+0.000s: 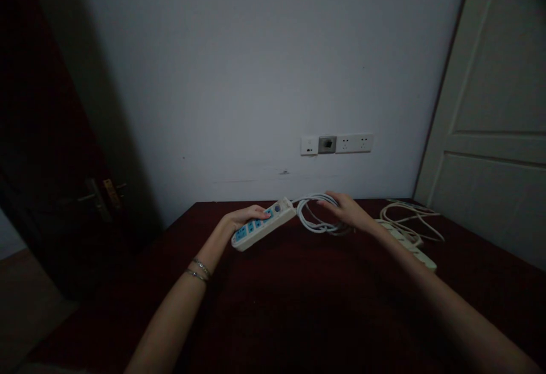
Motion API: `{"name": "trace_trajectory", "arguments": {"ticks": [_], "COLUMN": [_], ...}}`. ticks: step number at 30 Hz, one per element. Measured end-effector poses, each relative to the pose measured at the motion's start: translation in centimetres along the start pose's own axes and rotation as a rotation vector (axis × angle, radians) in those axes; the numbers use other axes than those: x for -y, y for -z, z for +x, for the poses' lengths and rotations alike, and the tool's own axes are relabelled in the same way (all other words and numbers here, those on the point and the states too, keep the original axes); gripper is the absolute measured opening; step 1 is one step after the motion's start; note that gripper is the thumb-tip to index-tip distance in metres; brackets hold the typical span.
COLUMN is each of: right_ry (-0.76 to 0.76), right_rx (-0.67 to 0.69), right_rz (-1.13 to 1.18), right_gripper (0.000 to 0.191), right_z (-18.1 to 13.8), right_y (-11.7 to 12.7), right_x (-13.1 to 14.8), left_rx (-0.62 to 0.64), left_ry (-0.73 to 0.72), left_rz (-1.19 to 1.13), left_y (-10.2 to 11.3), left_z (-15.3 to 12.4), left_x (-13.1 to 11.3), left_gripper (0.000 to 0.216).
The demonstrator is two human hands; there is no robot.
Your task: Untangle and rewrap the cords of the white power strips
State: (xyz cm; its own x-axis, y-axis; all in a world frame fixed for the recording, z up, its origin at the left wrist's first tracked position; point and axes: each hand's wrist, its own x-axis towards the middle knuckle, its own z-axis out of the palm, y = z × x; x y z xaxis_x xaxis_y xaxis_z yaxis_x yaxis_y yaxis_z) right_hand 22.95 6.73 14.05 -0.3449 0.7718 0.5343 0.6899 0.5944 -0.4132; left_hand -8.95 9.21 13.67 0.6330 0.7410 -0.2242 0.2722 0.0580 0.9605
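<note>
A white power strip [265, 227] with blue sockets and a round switch is tilted up to the right above the dark red table. My left hand [248, 214] grips it from the far side, the thumb lying on top of the sockets. From its right end runs a pale cord [313, 227], wound into several loose loops. My right hand [346, 212] is closed around the right side of these loops; some of its fingers are hidden behind the cord.
On the dark red table [273, 311], a second, cream power strip [416, 251] lies to the right, partly behind my right forearm, with its tangled cord [401, 214]. Wall sockets [354, 143] sit above the table's back edge. A pale door [499, 106] stands at right, a dark door [51, 135] at left.
</note>
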Motion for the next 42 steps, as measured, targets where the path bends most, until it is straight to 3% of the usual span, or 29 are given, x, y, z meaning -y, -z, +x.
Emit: {"name": "trace_trajectory", "arguments": {"ticks": [4,8,13,16,21,25,28,32,36,40,42], "right_ry": [0.032,0.01,-0.257,-0.408,-0.668,-0.794,-0.881,-0.971,-1.009,-1.014,-0.968], "right_rx": [0.137,0.146,0.092,0.036,-0.191,-0.172,-0.158,-0.272,-0.3,-0.234,-0.179], "right_rz": [-0.092,0.084,0.487,0.723,1.077,1.251,1.314,1.348,1.257,0.968,0.711], "right_gripper": [0.032,0.033,0.035,0.037,0.033,0.027,0.022,0.023,0.021,0.024,0.014], "right_z": [-0.1,-0.1,-0.8,-2.0,-5.4,-8.7,-11.1,-13.4,-14.6,-15.5,-15.8], "right_y": [-0.1,0.1,-0.5,-1.5,-3.3,-3.8,-4.0,-4.1,-3.8,-3.4,-3.1], "right_x": [-1.2,-2.1,-2.5,-2.7,-2.9,-3.7,-4.9,-6.8,-8.1,-9.2,-9.6], "left_rx": [0.02,0.037,0.065,0.074,-0.016,-0.036,-0.148,-0.291,-0.305,-0.288,-0.289], "left_ry": [0.057,0.075,-0.025,-0.119,-0.242,-0.219,-0.275,-0.396,-0.478,-0.526,-0.544], "left_rz": [0.175,0.295,0.238,0.328,0.819,1.224,1.471,1.645,1.705,1.705,1.705], "left_y": [0.4,0.0,-1.1,-1.5,-2.7,-4.5,-6.3,-9.3,-12.2,-14.1,-14.7], "left_z": [0.0,0.4,2.1,3.8,7.2,10.1,12.8,17.2,21.7,25.3,26.7], "left_x": [-0.6,-0.9,-0.5,-0.2,0.1,0.1,0.2,0.0,-0.3,-0.3,-0.1], "left_gripper": [0.044,0.043,0.044,0.046,0.064,0.064,0.06,0.058,0.043,0.035,0.034]}}
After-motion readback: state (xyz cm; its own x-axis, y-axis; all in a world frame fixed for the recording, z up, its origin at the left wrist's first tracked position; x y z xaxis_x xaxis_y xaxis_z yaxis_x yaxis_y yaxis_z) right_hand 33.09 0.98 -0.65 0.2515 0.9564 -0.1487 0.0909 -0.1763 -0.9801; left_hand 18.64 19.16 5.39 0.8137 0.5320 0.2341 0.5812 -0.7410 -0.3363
